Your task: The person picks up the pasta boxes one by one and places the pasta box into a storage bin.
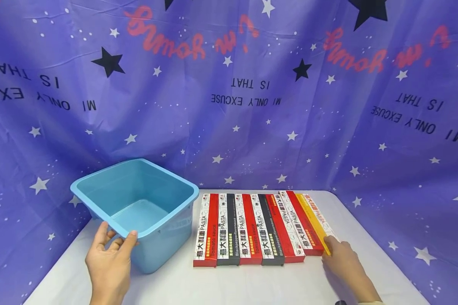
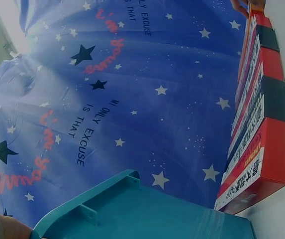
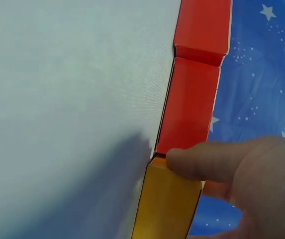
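Observation:
A light blue plastic bin (image 1: 164, 241) stands on the left, and my left hand (image 1: 110, 262) holds its near rim with thumb and fingertips. To its right, several long pasta boxes lie side by side in a row, including a red tomato sauce box (image 1: 210, 237) and a black pepper box (image 1: 233, 241). At the row's right end lies a yellow pasta box (image 1: 316, 216). My right hand (image 1: 343, 258) grips its near end. In the right wrist view, the thumb (image 3: 197, 162) lies across the yellow end, right beside a red box (image 3: 189, 107); the other fingers are mostly hidden.
A white cloth covers the table (image 1: 252, 286). Close behind the bin and the boxes hangs a purple curtain (image 1: 244, 144) with stars and lettering, which also runs along both sides. The rightmost boxes sit slightly askew and farther back than the others.

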`<state>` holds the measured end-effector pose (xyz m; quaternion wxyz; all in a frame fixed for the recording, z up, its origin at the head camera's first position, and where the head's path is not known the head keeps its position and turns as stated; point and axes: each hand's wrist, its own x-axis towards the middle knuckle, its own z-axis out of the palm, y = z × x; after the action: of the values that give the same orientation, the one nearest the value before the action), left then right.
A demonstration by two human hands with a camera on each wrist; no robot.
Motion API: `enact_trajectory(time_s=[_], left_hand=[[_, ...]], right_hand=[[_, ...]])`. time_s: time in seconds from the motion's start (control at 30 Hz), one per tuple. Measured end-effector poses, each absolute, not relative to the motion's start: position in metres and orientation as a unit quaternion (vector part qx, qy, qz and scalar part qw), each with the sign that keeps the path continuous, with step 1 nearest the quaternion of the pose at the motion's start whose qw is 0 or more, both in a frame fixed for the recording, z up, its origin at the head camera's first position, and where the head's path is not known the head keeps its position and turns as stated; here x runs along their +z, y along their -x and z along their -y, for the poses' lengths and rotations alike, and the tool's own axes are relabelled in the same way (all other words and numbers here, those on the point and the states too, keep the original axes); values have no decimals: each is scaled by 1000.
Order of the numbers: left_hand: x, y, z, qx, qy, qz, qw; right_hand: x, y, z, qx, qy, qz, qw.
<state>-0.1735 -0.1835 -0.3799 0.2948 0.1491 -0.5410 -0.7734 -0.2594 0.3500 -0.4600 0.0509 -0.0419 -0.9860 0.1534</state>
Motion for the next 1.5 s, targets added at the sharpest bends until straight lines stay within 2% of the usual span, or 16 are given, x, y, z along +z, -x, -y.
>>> enact_trajectory(time_s=[0.33,0.67,1.1,1.33,1.5], left_hand=[[-377,174,181,-787,-135,524,296],[-377,170,180,-790,-153,522,282],[-377,165,173,-790,-138,531,275],[-378,165,173,-802,-139,508,284],[-379,165,172,-811,-133,492,287]], right_hand=[[-447,231,-367,181,43,980,67],[-393,205,-370,207,67,956,198],[-336,184,-349,211,51,925,313],[-294,188,-311,226,1,919,323],[-271,192,-275,313,-54,895,312]])
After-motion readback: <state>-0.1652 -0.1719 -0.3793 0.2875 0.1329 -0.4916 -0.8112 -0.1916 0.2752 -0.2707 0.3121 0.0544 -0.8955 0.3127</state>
